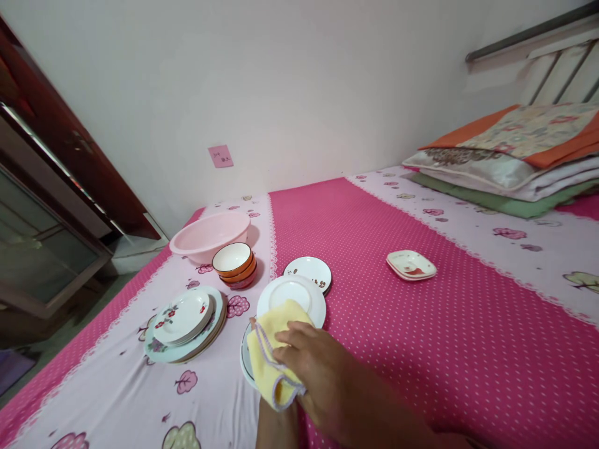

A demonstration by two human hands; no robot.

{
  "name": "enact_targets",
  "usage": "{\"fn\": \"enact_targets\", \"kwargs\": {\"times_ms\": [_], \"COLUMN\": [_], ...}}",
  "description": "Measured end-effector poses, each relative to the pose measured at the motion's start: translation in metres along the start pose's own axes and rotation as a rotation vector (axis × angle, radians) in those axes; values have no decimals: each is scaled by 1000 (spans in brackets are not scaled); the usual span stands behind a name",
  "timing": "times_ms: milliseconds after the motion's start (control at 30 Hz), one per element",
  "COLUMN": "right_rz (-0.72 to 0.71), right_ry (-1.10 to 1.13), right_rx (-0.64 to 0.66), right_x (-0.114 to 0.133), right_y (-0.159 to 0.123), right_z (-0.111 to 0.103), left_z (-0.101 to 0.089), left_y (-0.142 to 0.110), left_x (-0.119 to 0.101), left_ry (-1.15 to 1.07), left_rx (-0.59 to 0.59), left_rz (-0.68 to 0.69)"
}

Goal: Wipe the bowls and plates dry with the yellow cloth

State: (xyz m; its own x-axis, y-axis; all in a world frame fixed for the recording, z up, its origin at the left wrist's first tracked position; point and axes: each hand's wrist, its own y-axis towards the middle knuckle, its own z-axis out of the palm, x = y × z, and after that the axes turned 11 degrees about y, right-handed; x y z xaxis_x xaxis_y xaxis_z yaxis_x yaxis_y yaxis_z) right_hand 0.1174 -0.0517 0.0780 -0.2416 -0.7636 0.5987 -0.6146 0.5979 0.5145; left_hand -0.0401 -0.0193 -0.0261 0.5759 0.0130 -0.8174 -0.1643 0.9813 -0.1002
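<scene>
My right hand (pixel 318 368) is closed on a yellow cloth (pixel 269 349) and presses it against the face of a white plate (pixel 244 363). The plate is held tilted over the near edge of the bed. My left hand (pixel 275 419) comes up from below behind that plate and is mostly hidden by the cloth. Only its wrist and a fingertip at the plate's upper rim show, so it appears to grip the plate. Just beyond lies another white plate (pixel 292 292) flat on the pink sheet.
A small patterned plate (pixel 309 271), stacked orange bowls (pixel 234 263), a pink basin (pixel 210 234) and a stack of floral plates (pixel 185 321) lie on the bed's left part. Square dishes (pixel 412 265) sit mid-bed. Folded bedding (pixel 515 162) lies far right; a dark cabinet (pixel 47 206) stands left.
</scene>
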Motion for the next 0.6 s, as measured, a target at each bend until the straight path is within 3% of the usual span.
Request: {"fn": "enact_targets", "kwargs": {"times_ms": [133,200,367,467,600], "right_rz": [-14,-28,14,111,193], "right_ry": [-2,-48,-120,-139,-168], "right_rx": [1,7,-46,-81,-92], "right_x": [2,-4,-23,-29,-35], "right_y": [4,6,22,34,40], "right_z": [15,23,27,15,-6], "left_z": [2,7,17,25,37], "left_y": [-5,-4,0,3,7], "left_x": [8,6,2,3,1], "left_ry": [290,383,39,-159,-421], "left_rx": [-183,-214,-55,14,213], "left_rz": [113,125,58,12,-69]}}
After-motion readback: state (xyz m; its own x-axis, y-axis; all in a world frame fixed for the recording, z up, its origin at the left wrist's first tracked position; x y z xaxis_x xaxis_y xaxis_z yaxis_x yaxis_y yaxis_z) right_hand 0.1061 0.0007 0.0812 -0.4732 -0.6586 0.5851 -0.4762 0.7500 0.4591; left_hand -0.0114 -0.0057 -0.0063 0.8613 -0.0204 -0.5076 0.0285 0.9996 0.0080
